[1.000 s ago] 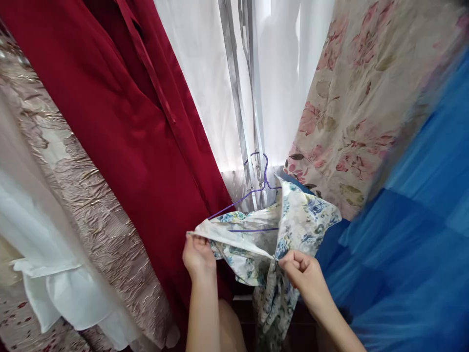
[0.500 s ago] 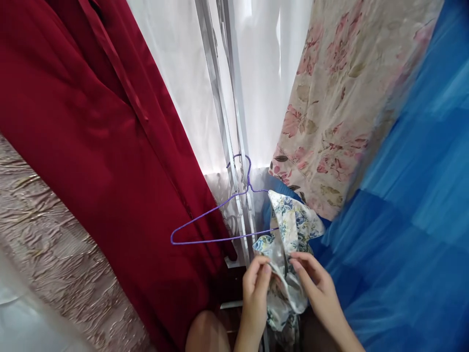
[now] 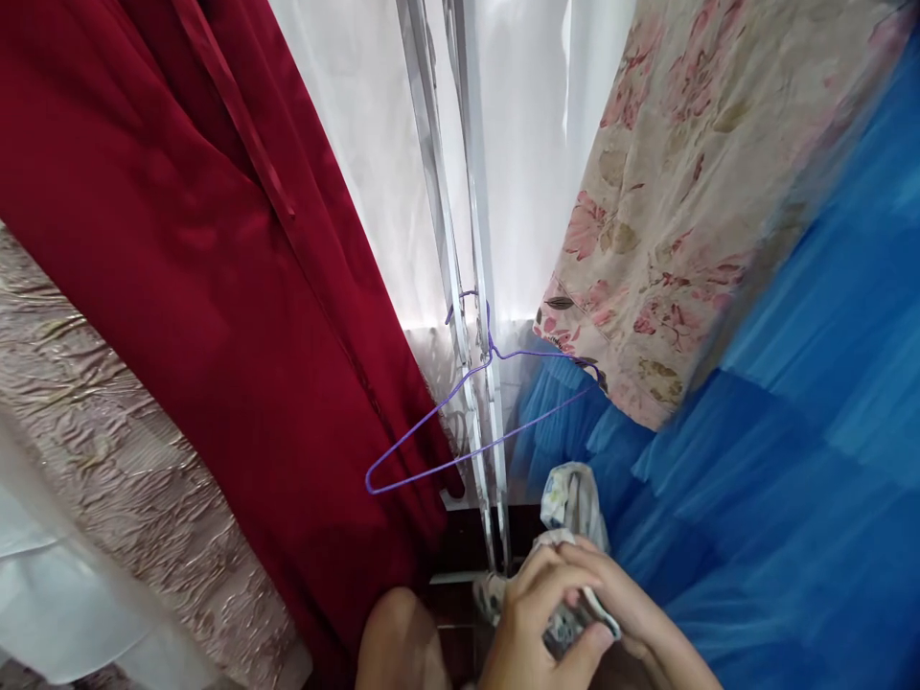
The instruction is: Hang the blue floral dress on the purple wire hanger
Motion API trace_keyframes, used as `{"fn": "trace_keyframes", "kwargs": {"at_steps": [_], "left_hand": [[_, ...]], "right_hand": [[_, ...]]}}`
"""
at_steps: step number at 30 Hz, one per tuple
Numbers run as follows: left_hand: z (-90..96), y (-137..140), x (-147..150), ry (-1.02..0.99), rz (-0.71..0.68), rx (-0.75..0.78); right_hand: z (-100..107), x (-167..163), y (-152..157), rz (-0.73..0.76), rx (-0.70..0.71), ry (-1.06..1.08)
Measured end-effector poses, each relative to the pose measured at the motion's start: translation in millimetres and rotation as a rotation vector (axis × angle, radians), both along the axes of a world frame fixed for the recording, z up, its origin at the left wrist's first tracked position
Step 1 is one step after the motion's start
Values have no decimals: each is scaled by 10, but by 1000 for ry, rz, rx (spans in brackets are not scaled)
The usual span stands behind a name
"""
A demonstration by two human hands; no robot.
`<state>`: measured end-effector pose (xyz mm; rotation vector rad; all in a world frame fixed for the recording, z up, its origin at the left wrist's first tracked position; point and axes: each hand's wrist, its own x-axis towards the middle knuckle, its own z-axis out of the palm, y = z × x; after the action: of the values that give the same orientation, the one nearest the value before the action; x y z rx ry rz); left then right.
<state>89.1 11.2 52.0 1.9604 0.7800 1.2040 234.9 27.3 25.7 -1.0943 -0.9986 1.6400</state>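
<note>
A white garment with a blue and green floral print [image 3: 577, 503] is bunched up low in front of me, apart from the hanger. My left hand [image 3: 536, 613] is closed on its cloth, thumb and fingers pinching an edge. Partly behind it, my right hand [image 3: 622, 594] also grips the bunched fabric, with its fingertips mostly hidden. Above both hands, a bare purple wire hanger [image 3: 431, 474] hangs tilted by its hook on a pale metal rack [image 3: 471, 206].
Long dark red cloth [image 3: 216, 316] hangs on the left, beside textured pinkish fabric [image 3: 150, 460]. At the right are a floral cloth panel [image 3: 647, 259] and layered blue tulle [image 3: 797, 460]. White curtain [image 3: 345, 105] hangs behind the rack. My knee [image 3: 402, 637] shows below.
The floral garment has come off the hanger's right end and moved down with my hands. My hands have drawn together, the left crossing in front of the right. The hanger has swung askew.
</note>
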Motion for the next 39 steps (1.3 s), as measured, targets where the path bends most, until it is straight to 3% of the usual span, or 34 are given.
{"fn": "trace_keyframes", "kwargs": {"at_steps": [3, 6, 9, 11, 14, 17, 19, 23, 26, 28, 30, 35, 39], "left_hand": [[98, 22, -316, -110, 96, -43], [56, 37, -670, 10, -36, -281], [-252, 38, -870, 112, -194, -622], [-505, 54, -893, 22, -277, -700], [-726, 69, -833, -240, -223, -566], [-711, 1, -767, -350, -74, -476], [-636, -64, -779, -298, 21, -513], [-433, -48, -1041, -104, 263, -383], [-185, 51, -1387, 45, 340, -226], [48, 89, -1617, 158, 360, -134], [306, 113, -1821, 317, 353, -38], [815, 338, -2266, 682, 354, 239], [1116, 603, -2388, 643, 451, 309]], "right_hand": [[191, -99, -65, -45, -218, 105], [390, -73, -137, 181, -281, 77], [644, 35, -161, 418, -90, -164], [864, 85, -136, 495, 92, -301], [1213, 35, -88, 702, 231, -369], [1490, -122, -77, 945, 352, -407], [1621, -188, -65, 973, 389, -408], [1762, -69, 126, 823, 371, -424], [1693, 135, 472, 455, 536, -581], [1538, 251, 752, 162, 681, -736], [1331, 330, 1004, -7, 767, -874], [942, 361, 1244, -111, 860, -1148], [928, 269, 1100, -43, 851, -1227]]}}
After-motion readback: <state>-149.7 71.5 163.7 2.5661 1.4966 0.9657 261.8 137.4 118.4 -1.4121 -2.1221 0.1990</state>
